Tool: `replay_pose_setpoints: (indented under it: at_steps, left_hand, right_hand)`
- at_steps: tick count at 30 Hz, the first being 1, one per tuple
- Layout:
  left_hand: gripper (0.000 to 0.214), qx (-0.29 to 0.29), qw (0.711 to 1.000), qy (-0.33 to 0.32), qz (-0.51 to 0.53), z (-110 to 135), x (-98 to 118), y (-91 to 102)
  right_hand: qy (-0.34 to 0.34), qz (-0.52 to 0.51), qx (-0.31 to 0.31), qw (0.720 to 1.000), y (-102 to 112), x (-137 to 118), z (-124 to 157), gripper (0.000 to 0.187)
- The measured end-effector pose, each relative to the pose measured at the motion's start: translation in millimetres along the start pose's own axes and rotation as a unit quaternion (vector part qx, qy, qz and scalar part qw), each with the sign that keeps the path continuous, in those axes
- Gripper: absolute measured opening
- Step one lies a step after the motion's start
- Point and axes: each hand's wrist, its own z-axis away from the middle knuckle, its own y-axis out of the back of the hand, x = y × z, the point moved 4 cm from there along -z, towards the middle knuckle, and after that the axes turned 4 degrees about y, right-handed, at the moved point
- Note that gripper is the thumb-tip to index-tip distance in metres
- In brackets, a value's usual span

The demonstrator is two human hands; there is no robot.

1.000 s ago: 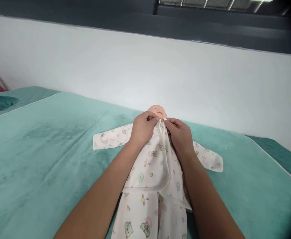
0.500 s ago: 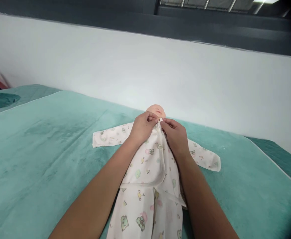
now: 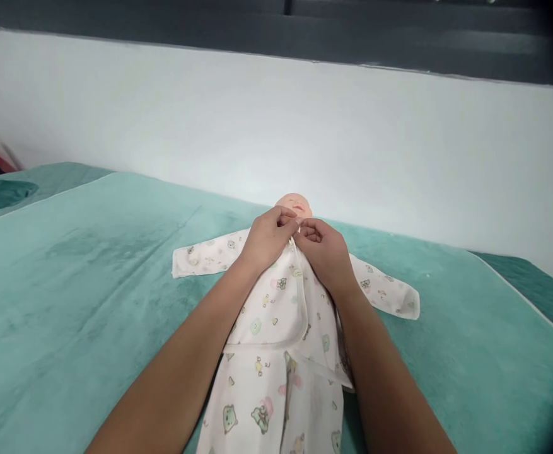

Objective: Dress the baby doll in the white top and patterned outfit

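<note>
A baby doll (image 3: 296, 204) lies on its back on a teal bed cover (image 3: 91, 265), dressed in a white printed garment (image 3: 276, 315) with both sleeves spread out flat. My left hand (image 3: 267, 239) pinches the left edge of the garment at the doll's neck. My right hand (image 3: 323, 249) pinches the opposite edge right beside it, fingertips almost touching. Both hands are closed on the cloth just under the doll's chin. The lower flap of the garment lies open over the printed trousers.
A white wall (image 3: 304, 126) runs close behind the doll's head. A second teal surface with a dark green cloth (image 3: 2, 192) lies at the far left. Another teal strip (image 3: 536, 284) shows at the right edge.
Both hands have drawn the two neck edges closer together under the doll's chin. The view has shifted slightly, so doll and garment sit a little lower-left in the picture.
</note>
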Motion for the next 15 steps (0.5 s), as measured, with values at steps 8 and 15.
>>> replay_pose_setpoints:
  at_steps: [8, 15]
  left_hand:
    - [0.027, -0.007, 1.000, 0.016, 0.003, -0.5, -2.4, -1.2]
    - [0.037, -0.022, 0.992, 0.077, 0.096, -2.1, -5.2, -0.2]
  right_hand:
    - [0.012, 0.023, -0.029, 0.999, -2.1, 0.8, 0.6, 0.028]
    - [0.001, 0.014, -0.054, 0.998, -1.2, -1.1, 1.4, 0.035]
